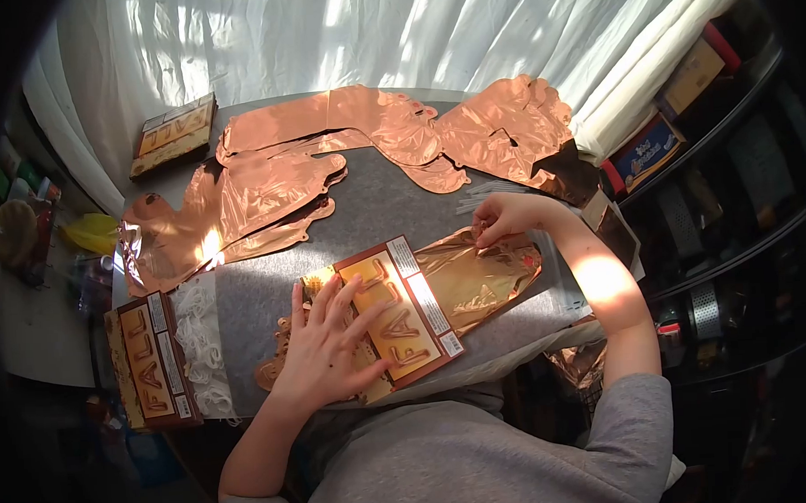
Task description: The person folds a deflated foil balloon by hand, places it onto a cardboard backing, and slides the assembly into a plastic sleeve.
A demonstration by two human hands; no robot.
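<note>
While the left hand [322, 345] lies flat, fingers spread, on the balloon package [404, 311], the right hand [500, 218] pinches its gold foil balloon [476, 280].

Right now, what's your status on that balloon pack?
Left hand flat on the FALL pack. Right hand pinching the gold foil at its far end. Copper foil balloons spread beyond, not touching.

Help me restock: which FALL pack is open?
The pack under the left hand, foil pulled out by the right hand. The left-edge pack and far pack lie untouched.
</note>
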